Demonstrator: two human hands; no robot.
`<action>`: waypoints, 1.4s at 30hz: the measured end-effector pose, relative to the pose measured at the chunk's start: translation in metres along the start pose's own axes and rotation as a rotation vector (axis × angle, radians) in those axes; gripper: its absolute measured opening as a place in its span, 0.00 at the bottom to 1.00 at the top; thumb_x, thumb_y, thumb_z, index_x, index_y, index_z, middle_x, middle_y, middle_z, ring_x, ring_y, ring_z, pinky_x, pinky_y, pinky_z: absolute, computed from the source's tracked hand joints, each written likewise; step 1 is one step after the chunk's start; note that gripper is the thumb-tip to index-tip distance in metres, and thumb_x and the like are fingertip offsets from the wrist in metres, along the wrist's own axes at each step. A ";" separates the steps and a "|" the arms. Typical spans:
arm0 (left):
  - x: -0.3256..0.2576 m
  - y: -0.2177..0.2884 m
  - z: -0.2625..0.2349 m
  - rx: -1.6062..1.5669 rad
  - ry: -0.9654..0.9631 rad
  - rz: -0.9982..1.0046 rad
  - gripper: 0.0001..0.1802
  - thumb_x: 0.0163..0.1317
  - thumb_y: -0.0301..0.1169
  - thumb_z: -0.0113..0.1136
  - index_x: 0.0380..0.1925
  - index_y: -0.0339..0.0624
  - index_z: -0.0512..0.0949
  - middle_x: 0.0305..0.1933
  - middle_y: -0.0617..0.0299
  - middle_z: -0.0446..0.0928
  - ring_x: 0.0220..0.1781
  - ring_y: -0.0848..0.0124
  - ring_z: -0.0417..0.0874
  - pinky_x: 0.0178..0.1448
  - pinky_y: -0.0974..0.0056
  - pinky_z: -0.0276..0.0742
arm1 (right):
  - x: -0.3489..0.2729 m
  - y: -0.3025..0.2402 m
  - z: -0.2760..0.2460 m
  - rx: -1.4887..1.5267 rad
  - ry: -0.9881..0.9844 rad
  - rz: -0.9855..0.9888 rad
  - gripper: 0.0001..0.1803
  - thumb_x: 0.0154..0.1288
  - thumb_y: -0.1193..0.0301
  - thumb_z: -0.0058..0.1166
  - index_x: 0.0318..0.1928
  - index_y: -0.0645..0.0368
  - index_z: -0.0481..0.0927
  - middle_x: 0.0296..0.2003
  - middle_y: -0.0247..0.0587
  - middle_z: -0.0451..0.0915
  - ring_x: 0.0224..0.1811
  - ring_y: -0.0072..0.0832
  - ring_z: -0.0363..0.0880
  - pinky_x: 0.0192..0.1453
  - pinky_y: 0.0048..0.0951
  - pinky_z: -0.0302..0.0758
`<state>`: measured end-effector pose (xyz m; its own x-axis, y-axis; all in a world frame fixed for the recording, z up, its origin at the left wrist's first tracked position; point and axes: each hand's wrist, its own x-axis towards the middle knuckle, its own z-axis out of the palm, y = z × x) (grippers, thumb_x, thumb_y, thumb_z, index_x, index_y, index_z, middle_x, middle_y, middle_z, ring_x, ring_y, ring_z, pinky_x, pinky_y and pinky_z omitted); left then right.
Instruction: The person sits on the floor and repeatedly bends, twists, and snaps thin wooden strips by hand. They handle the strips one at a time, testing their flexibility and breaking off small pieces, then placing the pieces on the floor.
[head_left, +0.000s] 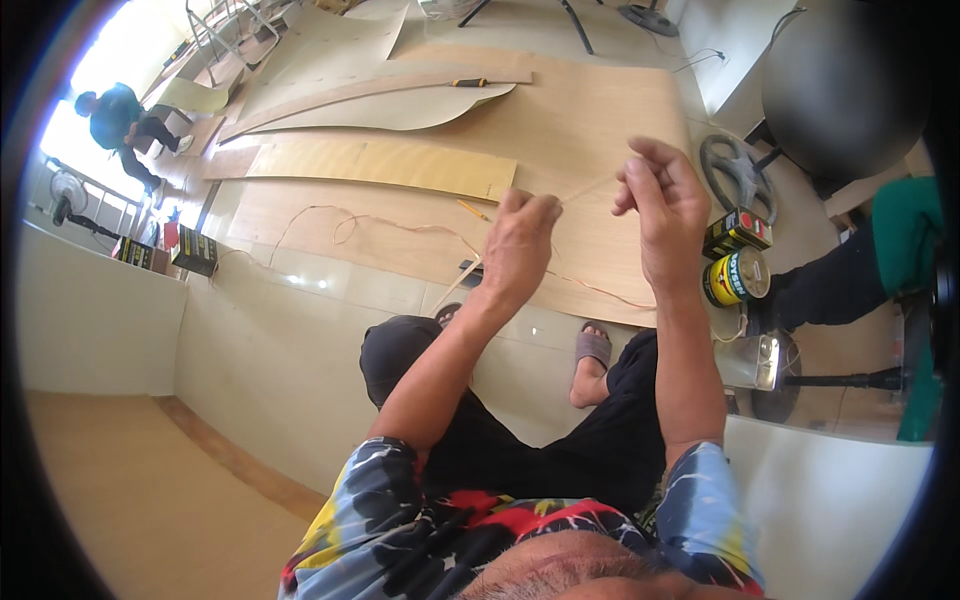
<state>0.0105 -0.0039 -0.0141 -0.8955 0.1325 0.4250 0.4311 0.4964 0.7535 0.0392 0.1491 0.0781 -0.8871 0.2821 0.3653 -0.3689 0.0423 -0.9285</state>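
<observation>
My left hand is raised over the near edge of a large tan board, its fingers closed on a thin pale strip. One length of the strip spans the gap to my right hand; a pale tail hangs below my left hand. My right hand's thumb and fingers meet the strip's other end, though blur hides the exact grip. A yellow pencil and a long yellowish panel lie on the board beyond my left hand. A small dark object sits below that hand.
A thin cord trails across board and tiles. To the right stand a yellow can, a dark rectangular tin and a wheel-shaped base. A cutter knife rests farther back. One person is far left; another's green sleeve is at right.
</observation>
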 end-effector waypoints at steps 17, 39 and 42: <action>0.001 -0.001 0.036 -0.891 -0.140 -0.467 0.13 0.74 0.33 0.60 0.50 0.35 0.81 0.38 0.63 0.83 0.37 0.74 0.83 0.45 0.70 0.79 | -0.029 0.076 -0.011 -0.495 -0.358 0.094 0.18 0.63 0.71 0.65 0.51 0.66 0.79 0.43 0.53 0.85 0.47 0.46 0.86 0.52 0.40 0.81; 0.017 -0.011 -0.005 -0.823 0.061 -0.542 0.18 0.74 0.42 0.59 0.52 0.38 0.81 0.34 0.66 0.80 0.38 0.78 0.82 0.32 0.74 0.74 | -0.018 0.056 -0.057 -0.656 -0.553 0.258 0.14 0.66 0.68 0.60 0.46 0.64 0.86 0.36 0.58 0.85 0.38 0.47 0.86 0.47 0.39 0.80; 0.018 -0.014 -0.010 -0.807 0.104 -0.525 0.20 0.75 0.42 0.58 0.51 0.35 0.81 0.34 0.66 0.79 0.38 0.78 0.81 0.32 0.73 0.74 | -0.011 0.058 -0.085 -0.720 -0.573 0.290 0.14 0.64 0.69 0.60 0.46 0.63 0.86 0.37 0.55 0.86 0.38 0.43 0.87 0.49 0.37 0.80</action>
<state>-0.0110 -0.0167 -0.0121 -0.9981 -0.0337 -0.0511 -0.0400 -0.2728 0.9613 0.0516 0.2302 0.0148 -0.9881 -0.1283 -0.0846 -0.0247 0.6759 -0.7366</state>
